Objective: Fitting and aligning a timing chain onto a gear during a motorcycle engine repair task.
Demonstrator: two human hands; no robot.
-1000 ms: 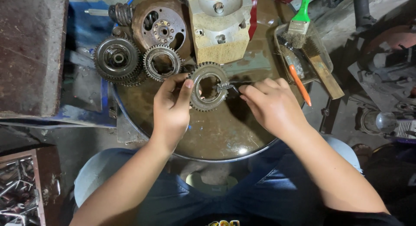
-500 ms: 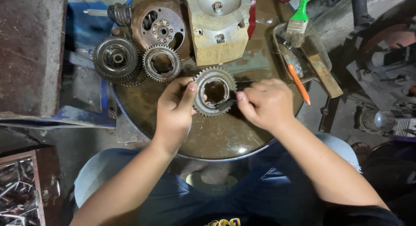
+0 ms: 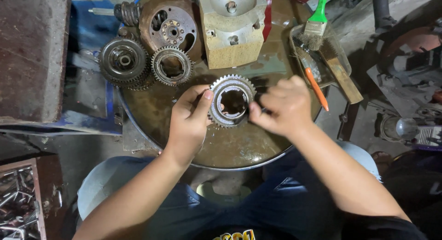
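Oily round metal tray (image 3: 152,125) under a toothed ring gear (image 3: 231,101) held above its middle.
The gear is gripped at its left rim by the left hand (image 3: 191,118); the right hand (image 3: 281,106) is closed at its right edge, above two smaller gears (image 3: 171,65) lying upper left.
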